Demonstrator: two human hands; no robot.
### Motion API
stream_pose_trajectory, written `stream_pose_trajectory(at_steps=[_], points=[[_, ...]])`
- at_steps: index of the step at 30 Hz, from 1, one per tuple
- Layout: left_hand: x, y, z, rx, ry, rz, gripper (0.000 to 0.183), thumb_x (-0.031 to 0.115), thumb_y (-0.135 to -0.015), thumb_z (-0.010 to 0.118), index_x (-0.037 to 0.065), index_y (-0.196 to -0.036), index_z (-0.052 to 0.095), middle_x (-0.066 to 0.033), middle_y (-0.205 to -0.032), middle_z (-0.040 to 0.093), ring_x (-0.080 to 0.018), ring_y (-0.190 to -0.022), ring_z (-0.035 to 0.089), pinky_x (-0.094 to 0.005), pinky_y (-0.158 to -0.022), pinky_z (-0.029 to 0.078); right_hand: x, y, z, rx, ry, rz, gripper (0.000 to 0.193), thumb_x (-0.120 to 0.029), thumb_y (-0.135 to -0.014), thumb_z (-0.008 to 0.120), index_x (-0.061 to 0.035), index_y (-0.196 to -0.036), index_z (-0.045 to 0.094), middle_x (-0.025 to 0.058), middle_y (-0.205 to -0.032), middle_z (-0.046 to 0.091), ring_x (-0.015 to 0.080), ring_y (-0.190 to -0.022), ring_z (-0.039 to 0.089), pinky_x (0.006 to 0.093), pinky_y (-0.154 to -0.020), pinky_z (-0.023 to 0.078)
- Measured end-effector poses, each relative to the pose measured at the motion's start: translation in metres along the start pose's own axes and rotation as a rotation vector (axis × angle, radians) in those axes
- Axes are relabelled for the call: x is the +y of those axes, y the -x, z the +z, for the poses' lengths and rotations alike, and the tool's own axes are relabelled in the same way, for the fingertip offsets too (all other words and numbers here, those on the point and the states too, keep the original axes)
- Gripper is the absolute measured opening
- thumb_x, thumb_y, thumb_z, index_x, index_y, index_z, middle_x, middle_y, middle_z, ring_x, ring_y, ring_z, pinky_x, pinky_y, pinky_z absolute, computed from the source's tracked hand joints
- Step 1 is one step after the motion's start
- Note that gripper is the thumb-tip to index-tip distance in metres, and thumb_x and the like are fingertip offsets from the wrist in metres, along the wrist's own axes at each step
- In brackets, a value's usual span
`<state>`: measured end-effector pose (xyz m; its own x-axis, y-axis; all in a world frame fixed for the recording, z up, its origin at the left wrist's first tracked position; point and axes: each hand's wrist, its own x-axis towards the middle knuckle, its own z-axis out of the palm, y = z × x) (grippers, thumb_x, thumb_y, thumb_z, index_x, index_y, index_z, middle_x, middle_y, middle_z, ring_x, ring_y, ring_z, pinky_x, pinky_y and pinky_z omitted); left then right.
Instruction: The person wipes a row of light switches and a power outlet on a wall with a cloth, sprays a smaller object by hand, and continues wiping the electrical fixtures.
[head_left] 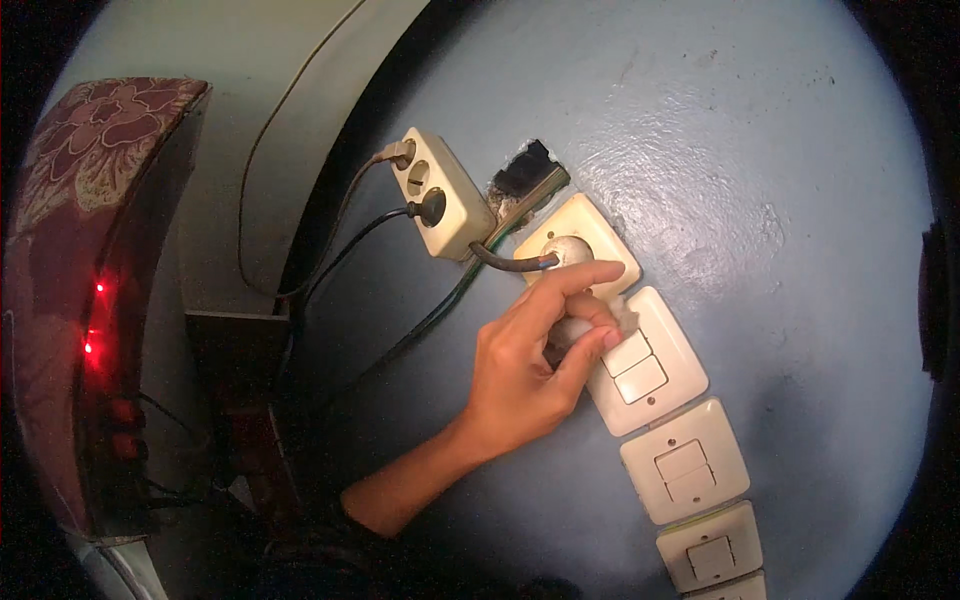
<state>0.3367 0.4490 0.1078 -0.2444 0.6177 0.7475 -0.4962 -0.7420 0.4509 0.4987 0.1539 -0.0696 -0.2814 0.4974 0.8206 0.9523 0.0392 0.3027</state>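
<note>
Only one hand [525, 365] in view at frame centre, side unclear. Fingers curled, pinching a white plug [580, 328] between index and thumb, just below the cream wall socket [585, 235]. Double rocker switch [650, 365] touches the fingertips; more switches [690, 465] run toward lower right.

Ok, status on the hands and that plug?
One hand gripping the white plug at the wall socket, which side unclear. Other hand out of view. Dark cord beside the fingers.

My wall [720, 150] is pale blue-grey; the switch plates [685, 460] and double socket [440, 195] are cream, and the cloth cover [95, 150] is maroon with beige flowers.
</note>
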Motion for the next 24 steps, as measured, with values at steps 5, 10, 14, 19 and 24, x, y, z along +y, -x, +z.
stream_pose_trajectory(at_steps=[5, 10, 14, 19, 24], points=[[-0.011, 0.044, -0.011, 0.106, -0.025, -0.168, 0.038, 0.0, -0.084, 0.068, 0.003, -0.121, 0.057, -0.0061, -0.087, 0.067, -0.0099, -0.081, 0.063, -0.0228, -0.071, 0.049, 0.004, 0.004, -0.003, -0.008, 0.02, -0.006, 0.033, -0.028, -0.093, 0.056, 0.0031, -0.102, 0.059, 0.0219, -0.097, 0.063, 0.0367, -0.085, 0.059, 0.0478, -0.078, 0.047], [-0.01, 0.072, -0.014, 0.288, 0.057, -0.252, 0.032, 0.001, -0.087, 0.067, 0.001, -0.116, 0.055, -0.0054, -0.089, 0.066, -0.01, -0.083, 0.061, -0.0234, -0.075, 0.048, 0.005, 0.007, -0.003, -0.012, 0.012, -0.021, 0.032, -0.028, -0.093, 0.055, 0.0029, -0.102, 0.059, 0.0217, -0.097, 0.063, 0.0365, -0.085, 0.059, 0.0476, -0.078, 0.047], [-0.001, 0.057, -0.008, 0.313, 0.149, -0.186, 0.036, -0.001, -0.086, 0.067, 0.0, -0.118, 0.051, -0.0063, -0.09, 0.065, -0.0103, -0.084, 0.059, -0.0236, -0.077, 0.047, 0.006, 0.01, -0.005, -0.013, 0.017, -0.021, 0.032, -0.028, -0.093, 0.055, 0.0027, -0.102, 0.059, 0.0215, -0.097, 0.063, 0.0363, -0.085, 0.059, 0.0475, -0.078, 0.047], [-0.004, 0.027, 0.006, 0.191, 0.123, -0.075, 0.037, -0.002, -0.085, 0.068, -0.002, -0.118, 0.052, -0.0084, -0.092, 0.065, -0.0116, -0.087, 0.061, -0.0241, -0.079, 0.047, 0.006, 0.013, -0.006, -0.007, 0.017, -0.019, 0.031, -0.028, -0.093, 0.055, 0.0024, -0.102, 0.059, 0.0213, -0.096, 0.063, 0.0362, -0.085, 0.059, 0.0474, -0.078, 0.047], [-0.001, -0.007, 0.016, 0.188, -0.065, 0.121, 0.031, -0.001, -0.083, 0.07, -0.001, -0.112, 0.06, -0.007, -0.088, 0.068, -0.0099, -0.083, 0.063, -0.0232, -0.076, 0.048, 0.006, 0.015, -0.007, 0.006, 0.012, -0.011, 0.031, -0.027, -0.093, 0.055, 0.0022, -0.102, 0.059, 0.0211, -0.096, 0.063, 0.036, -0.085, 0.059, 0.0472, -0.079, 0.047]])
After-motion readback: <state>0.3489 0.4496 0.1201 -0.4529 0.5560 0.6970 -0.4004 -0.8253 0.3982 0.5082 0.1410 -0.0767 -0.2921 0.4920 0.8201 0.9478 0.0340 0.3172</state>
